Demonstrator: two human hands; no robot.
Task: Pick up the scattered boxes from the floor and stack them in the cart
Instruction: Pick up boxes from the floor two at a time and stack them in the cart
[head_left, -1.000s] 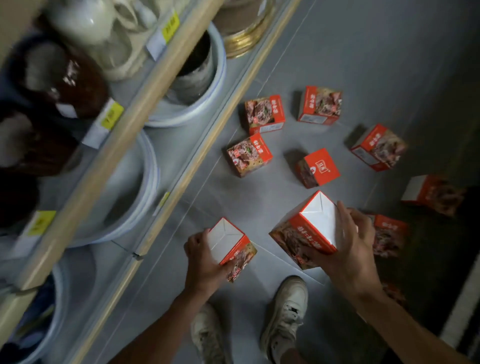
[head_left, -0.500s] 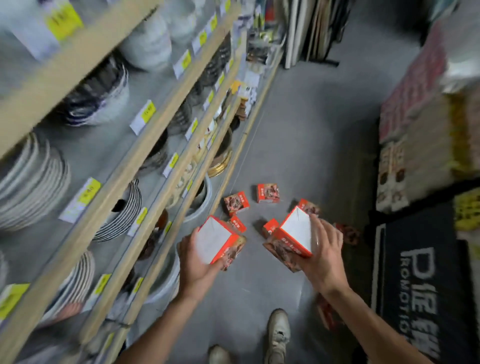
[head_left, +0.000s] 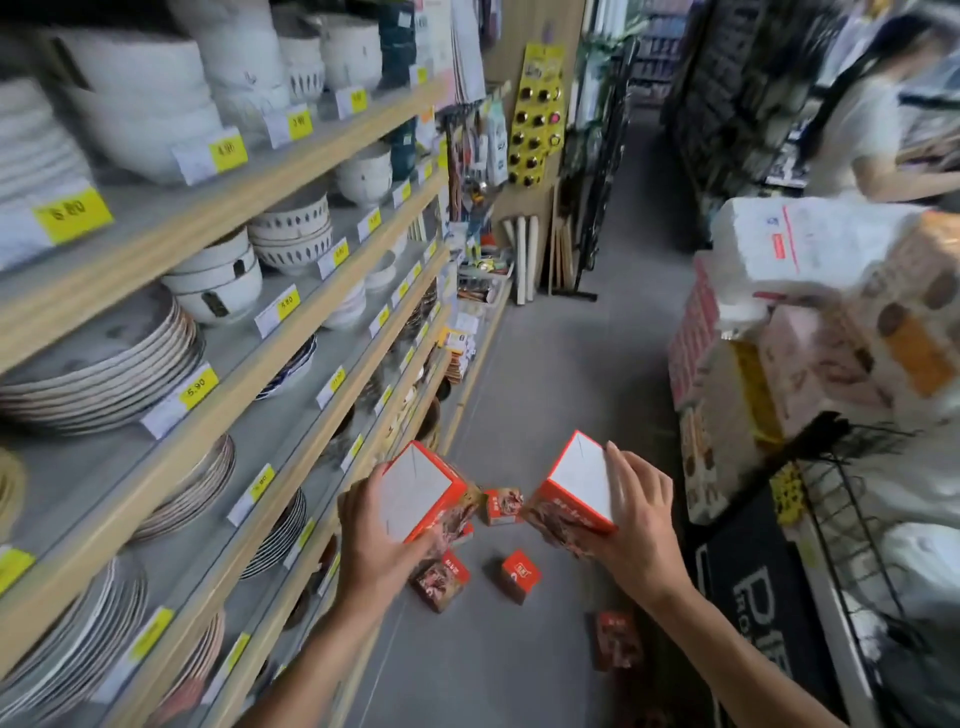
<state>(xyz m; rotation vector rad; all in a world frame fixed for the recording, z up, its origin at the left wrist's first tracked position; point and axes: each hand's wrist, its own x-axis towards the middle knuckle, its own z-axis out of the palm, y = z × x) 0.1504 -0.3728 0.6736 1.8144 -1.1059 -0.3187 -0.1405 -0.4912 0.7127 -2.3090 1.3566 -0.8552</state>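
Observation:
My left hand (head_left: 371, 545) grips a red box with a white face (head_left: 415, 493), held up at chest height. In my right hand (head_left: 636, 525) is a second red and white box (head_left: 576, 486), tilted, just right of the first. Several more red boxes lie on the grey floor below: one (head_left: 440, 579) under my left hand, one (head_left: 521, 574) in the middle, one (head_left: 503, 505) farther off, and one (head_left: 615, 644) near my right forearm. The black wire cart (head_left: 852, 525) stands at the right edge.
Wooden shelves (head_left: 249, 364) with plates and bowls run along the left. Stacked packaged goods (head_left: 810, 343) and a black mat (head_left: 758, 603) sit on the right. Another person (head_left: 872, 119) stands at the far right. The aisle floor (head_left: 561, 364) stretches ahead.
Both hands have risen from floor level with their boxes. The view has swung up from the floor to the aisle, and the cart has come into view on the right.

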